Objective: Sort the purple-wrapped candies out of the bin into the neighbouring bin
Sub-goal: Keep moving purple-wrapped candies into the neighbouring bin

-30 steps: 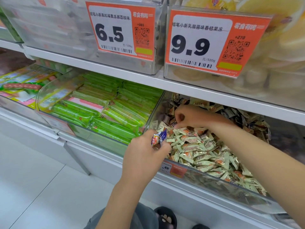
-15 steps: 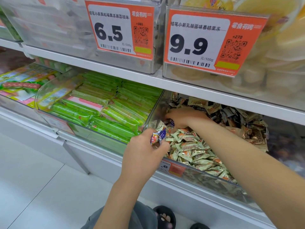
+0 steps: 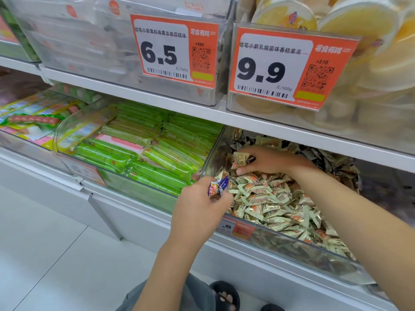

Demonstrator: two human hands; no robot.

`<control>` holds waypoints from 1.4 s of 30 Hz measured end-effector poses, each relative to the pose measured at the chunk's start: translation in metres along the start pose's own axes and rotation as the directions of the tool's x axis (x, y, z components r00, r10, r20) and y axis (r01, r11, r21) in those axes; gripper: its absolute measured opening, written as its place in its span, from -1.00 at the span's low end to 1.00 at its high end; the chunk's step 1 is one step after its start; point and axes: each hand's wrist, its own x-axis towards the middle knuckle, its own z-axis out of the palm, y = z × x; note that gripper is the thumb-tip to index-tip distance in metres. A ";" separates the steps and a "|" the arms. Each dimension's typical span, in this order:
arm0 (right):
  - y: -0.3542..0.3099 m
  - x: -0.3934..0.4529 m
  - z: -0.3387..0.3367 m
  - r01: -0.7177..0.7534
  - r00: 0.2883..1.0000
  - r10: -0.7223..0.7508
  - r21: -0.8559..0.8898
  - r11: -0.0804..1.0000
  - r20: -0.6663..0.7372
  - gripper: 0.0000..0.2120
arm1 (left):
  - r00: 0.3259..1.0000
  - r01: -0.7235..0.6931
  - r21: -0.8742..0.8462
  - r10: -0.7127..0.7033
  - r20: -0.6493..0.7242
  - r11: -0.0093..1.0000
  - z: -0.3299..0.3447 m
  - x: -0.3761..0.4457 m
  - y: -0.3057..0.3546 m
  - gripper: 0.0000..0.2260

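Observation:
A clear candy bin (image 3: 292, 237) on the lower shelf holds a heap of pale green-wrapped candies (image 3: 274, 198), with darker brown-wrapped ones behind. My left hand (image 3: 199, 207) hovers at the bin's front left corner and grips a small bunch of purple-wrapped candies (image 3: 219, 186). My right hand (image 3: 267, 161) reaches into the back left of the bin and pinches a pale brown-and-cream candy (image 3: 241, 159) lifted above the heap. The neighbouring bin (image 3: 74, 129) on the left is filled with long green snack packs.
The white shelf edge (image 3: 202, 108) runs just above the bins, with upper bins carrying orange price tags 6.5 (image 3: 175, 47) and 9.9 (image 3: 289, 66). Another bin of colourful packs (image 3: 29, 117) sits far left. My sandalled foot (image 3: 224, 296) stands on the pale floor below.
My right hand rose from digging among the candies and now holds a pale brown-and-cream candy above the heap. My left hand stayed at the bin's corner with the purple candies.

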 end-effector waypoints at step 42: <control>0.017 -0.192 0.010 -0.128 0.890 0.390 0.689 0.714 -0.238 -0.64 | 0.998 -0.060 -0.140 0.060 -0.002 0.988 0.078 -0.018 0.059 -0.80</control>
